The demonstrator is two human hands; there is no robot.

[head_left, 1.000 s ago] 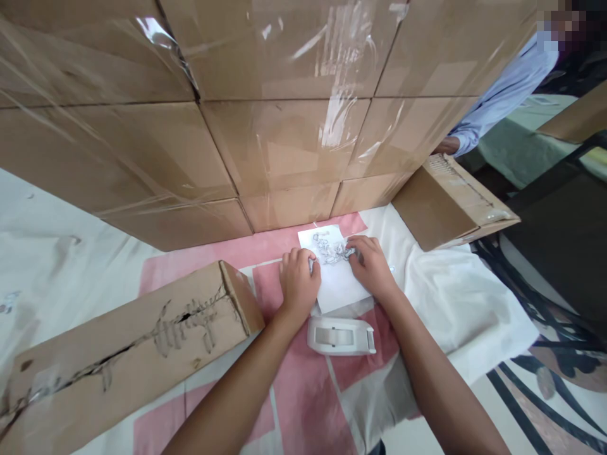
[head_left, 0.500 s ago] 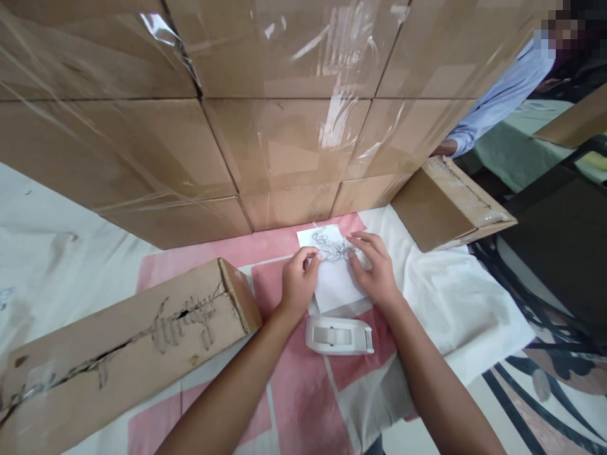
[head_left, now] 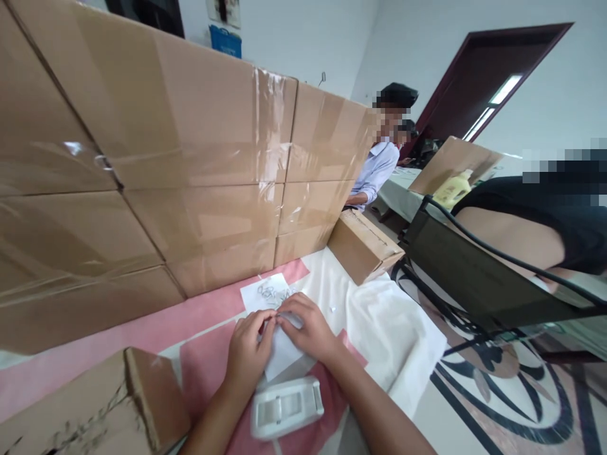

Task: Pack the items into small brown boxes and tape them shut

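Your two hands have come together since half a second ago, when the paper showed between them. The tips of your left hand (head_left: 249, 347) and right hand (head_left: 308, 325) meet over the white paper (head_left: 279, 357). Your fingers are close together, but I can't tell if they pinch anything. Little dark bits (head_left: 268, 292) lie on the far part of the paper.

The surface (head_left: 374, 328) has a pink and white cloth on it. A white tape holder (head_left: 287, 407) sits just below the paper. Past the surface are a dark door (head_left: 467, 79), a chair (head_left: 478, 272) and a person in a light blue shirt (head_left: 379, 165).

Your view has tipped up, so the door shows now.

Big taped boxes (head_left: 203, 221) stand like a wall behind the paper. A long box (head_left: 85, 407) lies to your left. White cloth spreads right of your right hand, with a small white scrap (head_left: 332, 309) on it. Its edge hangs by the patterned floor (head_left: 512, 385).
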